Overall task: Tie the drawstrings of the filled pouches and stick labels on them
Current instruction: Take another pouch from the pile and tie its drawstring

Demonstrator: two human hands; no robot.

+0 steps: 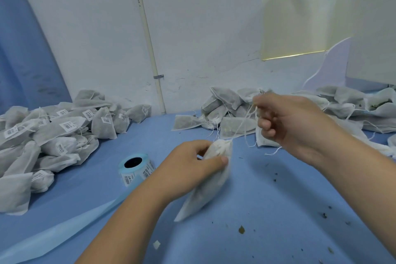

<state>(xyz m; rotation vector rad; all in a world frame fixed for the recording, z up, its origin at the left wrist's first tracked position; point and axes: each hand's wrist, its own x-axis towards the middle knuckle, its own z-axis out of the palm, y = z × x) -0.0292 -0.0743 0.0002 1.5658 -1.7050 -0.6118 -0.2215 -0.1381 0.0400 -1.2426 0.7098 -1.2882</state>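
2 hands work over a blue surface [278, 195] with 1 filled white pouch [205, 188] between them. The left hand [190, 167] pinches the pouch just below its gathered neck, thumb on the near face and curled fingers [201, 146] behind it. The pouch's body hangs below and to the near side of those fingers. Its long axis runs on a slant, the closed bottom low and to the left, the neck pointing up and to the right. From the neck the drawstring [241, 126] rises taut to the right hand [295, 122], whose curled fingers pinch it at their tips, with loose ends dangling below them. 1 roll of barcode labels [137, 167] stands just left of the left hand's fingers. 2 heaps lie on the surface, too many in each to count: labelled pouches [53, 135] far to the left of the fingers, unlabelled pouches [233, 107] behind and beside the right hand's fingers. Dark herb crumbs [241, 230] dot the surface near the wrists.
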